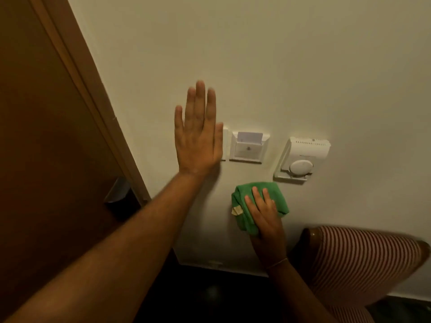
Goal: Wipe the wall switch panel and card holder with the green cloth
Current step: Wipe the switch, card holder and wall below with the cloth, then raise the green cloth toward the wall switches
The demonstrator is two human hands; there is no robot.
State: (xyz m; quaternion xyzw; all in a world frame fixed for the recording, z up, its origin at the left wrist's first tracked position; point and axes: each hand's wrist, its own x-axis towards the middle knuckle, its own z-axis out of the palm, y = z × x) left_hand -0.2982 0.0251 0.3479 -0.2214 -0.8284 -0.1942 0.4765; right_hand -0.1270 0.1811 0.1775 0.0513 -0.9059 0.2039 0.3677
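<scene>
A white switch panel [225, 143] is mounted on the cream wall, mostly hidden behind my left hand [198, 134], which is flat against the wall with straight fingers and holds nothing. Right of it is the white card holder [249, 149] with a pale card standing in its slot. Below the card holder, my right hand [263, 210] presses a folded green cloth [245, 199] against the wall. The cloth touches neither fitting.
A white thermostat [300, 159] with a round dial sits on the wall right of the card holder. A brown wooden door [46, 136] with a metal handle [119, 191] stands at the left. A red-striped chair back [363, 259] is at the lower right.
</scene>
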